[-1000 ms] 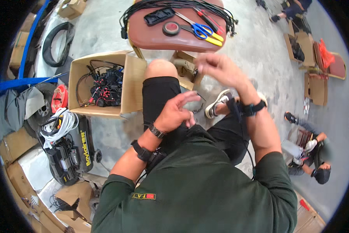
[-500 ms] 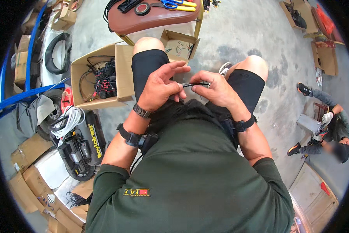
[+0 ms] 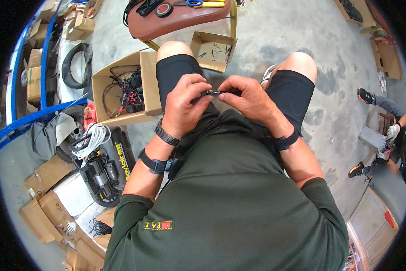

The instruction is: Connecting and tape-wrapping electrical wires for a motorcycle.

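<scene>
While the seated person's knees stood apart, both hands met above the lap, just beyond the front of the dark shirt. The left hand (image 3: 183,105) pinched one end of a short dark cable piece (image 3: 213,92) between thumb and fingers, and the right hand (image 3: 247,98) pinched the other end; the join between them was too small to make out. Beyond them, a small open box (image 3: 210,65) with scattered wire bits sat on the floor. To the left, a larger cardboard box (image 3: 151,86) held tangled cables (image 3: 133,92). A tape roll (image 3: 164,9) and blue-handled scissors (image 3: 195,2) lay on a brown padded seat (image 3: 189,23).
</scene>
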The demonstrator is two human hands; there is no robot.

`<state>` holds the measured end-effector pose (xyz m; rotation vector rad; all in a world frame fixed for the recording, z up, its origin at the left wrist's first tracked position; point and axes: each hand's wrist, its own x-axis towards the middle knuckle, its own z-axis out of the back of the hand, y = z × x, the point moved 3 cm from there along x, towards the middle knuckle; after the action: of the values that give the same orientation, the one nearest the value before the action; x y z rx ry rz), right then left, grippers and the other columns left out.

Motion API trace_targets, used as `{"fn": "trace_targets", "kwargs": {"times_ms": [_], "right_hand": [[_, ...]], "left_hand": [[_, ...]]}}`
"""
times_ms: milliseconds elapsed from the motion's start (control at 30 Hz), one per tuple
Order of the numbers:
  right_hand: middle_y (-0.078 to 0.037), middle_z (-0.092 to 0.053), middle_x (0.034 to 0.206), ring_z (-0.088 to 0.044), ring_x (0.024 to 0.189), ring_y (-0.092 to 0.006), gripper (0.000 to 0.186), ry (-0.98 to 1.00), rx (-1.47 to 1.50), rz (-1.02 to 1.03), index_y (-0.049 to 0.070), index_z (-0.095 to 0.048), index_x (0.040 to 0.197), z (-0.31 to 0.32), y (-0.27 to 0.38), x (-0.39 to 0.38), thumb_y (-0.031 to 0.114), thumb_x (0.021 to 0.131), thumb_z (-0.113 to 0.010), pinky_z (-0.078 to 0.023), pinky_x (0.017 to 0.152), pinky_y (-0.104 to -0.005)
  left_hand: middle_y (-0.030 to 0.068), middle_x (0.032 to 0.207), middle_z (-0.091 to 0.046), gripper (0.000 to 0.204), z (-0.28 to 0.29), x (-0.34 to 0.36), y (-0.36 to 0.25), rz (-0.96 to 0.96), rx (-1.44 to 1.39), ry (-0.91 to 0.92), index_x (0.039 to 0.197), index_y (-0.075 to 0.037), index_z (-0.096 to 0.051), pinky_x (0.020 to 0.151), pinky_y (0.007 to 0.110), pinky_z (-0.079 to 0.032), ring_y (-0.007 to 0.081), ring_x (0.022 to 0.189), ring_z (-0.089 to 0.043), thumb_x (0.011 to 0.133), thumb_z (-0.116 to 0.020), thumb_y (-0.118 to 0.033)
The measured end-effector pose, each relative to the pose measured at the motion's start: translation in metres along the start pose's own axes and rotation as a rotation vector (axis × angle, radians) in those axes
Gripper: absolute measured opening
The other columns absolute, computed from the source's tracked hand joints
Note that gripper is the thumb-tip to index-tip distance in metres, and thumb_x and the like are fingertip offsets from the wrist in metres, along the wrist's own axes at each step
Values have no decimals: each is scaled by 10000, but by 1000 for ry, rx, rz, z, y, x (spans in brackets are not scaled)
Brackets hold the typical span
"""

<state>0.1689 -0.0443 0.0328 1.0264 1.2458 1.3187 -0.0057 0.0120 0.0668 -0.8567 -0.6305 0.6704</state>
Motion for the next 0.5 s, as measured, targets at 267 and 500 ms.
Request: {"fn": "trace_targets", "kwargs": {"times_ms": [267, 500], "right_hand": [[-130, -632, 786, -637, 728, -248, 137, -61, -108, 121, -3, -631, 858, 2, 6, 4, 64, 760, -699, -504, 658, -342], [-97, -564, 732, -583, 725, -334, 121, -12, -386, 411, 34, -586, 775, 16, 21, 9, 53, 709, -686, -482, 634, -404]], "left_hand": [[123, 891, -611, 194, -2, 7, -6, -72, 175, 55, 890, -2, -630, 690, 330, -491, 280, 791, -610, 715, -705, 35], [-5, 735, -614, 45, -9, 2, 20, 639, -323, 431, 868, -16, -630, 581, 236, -439, 73, 634, -549, 856, -659, -49]]}}
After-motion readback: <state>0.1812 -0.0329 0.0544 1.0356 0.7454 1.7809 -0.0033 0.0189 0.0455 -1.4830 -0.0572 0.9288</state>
